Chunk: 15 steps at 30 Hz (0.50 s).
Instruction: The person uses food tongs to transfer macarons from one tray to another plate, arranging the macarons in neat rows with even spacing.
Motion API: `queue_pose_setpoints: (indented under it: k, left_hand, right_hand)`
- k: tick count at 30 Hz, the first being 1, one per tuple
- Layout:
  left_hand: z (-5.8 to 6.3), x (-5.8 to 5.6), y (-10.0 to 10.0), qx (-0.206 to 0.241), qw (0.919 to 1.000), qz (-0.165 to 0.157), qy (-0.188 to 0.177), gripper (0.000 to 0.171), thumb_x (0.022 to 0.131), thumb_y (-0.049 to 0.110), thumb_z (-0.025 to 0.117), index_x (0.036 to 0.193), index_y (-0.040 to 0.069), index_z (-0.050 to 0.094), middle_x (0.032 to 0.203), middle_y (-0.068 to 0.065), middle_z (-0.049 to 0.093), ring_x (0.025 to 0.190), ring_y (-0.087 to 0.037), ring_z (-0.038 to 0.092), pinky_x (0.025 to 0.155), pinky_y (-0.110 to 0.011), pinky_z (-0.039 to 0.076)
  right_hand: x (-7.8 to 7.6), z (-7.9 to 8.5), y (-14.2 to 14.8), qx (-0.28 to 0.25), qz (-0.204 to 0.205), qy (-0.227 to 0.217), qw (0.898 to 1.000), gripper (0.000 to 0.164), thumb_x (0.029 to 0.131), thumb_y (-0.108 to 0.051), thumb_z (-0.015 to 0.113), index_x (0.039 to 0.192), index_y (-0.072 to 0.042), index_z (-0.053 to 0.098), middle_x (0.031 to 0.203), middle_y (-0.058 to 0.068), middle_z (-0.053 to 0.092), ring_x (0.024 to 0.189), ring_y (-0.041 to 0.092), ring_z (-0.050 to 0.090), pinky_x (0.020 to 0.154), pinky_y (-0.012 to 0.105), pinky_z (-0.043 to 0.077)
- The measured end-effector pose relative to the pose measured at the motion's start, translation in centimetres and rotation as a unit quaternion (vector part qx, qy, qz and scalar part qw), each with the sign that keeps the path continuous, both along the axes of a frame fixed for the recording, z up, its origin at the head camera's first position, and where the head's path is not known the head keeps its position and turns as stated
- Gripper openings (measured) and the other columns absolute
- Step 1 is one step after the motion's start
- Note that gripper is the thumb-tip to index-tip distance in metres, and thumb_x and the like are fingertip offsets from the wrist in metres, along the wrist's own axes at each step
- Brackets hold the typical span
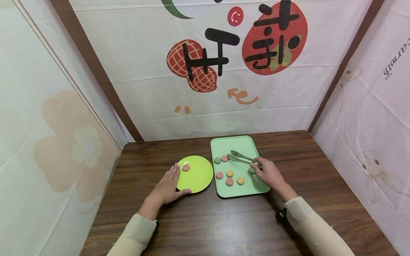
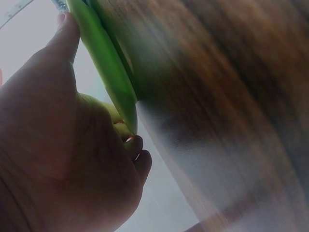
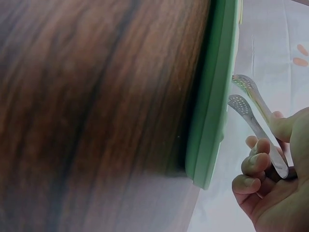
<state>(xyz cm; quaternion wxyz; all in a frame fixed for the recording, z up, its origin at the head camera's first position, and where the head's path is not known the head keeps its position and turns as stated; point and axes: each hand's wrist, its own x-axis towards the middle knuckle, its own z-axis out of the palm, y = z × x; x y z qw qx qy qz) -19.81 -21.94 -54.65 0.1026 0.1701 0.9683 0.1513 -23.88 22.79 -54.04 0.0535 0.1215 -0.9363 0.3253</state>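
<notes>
Macaron (image 1: 186, 167) on plate (image 1: 198, 177) shows only in head view.

Free room over the near table (image 1: 211, 220), tongs (image 1: 244, 156) and macarons (image 1: 229, 174) as obstacles on the tray (image 1: 235, 142).

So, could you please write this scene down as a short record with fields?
left hand: touches the rim of the yellow-green plate
right hand: holds tongs over the green tray
tong tips: apart
on plate: one pink macaron
on tray: three pink macarons, two yellow macarons, two green macarons
surface: dark wooden table
</notes>
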Motion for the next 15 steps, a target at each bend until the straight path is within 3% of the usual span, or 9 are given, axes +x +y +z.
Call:
queue_pose_setpoints:
  k: [15]
  left_hand:
    - [0.02, 0.11, -0.07, 0.003, 1.0, 0.003, 0.003, 0.118, 0.097, 0.072, 0.064, 0.169, -0.007, 0.012, 0.178, -0.025, 0.005, 0.166, -0.039, 0.009, 0.134, -0.053, 0.016]
  right_hand:
    - [-0.14, 0.07, -0.06, 0.004, 0.0, -0.01, 1.0, 0.036, 0.108, -0.03, 0.069, 0.129, 0.0, 0.07, 0.11, 0.018, 0.077, 0.096, 0.03, 0.074, 0.077, 0.05, 0.062]
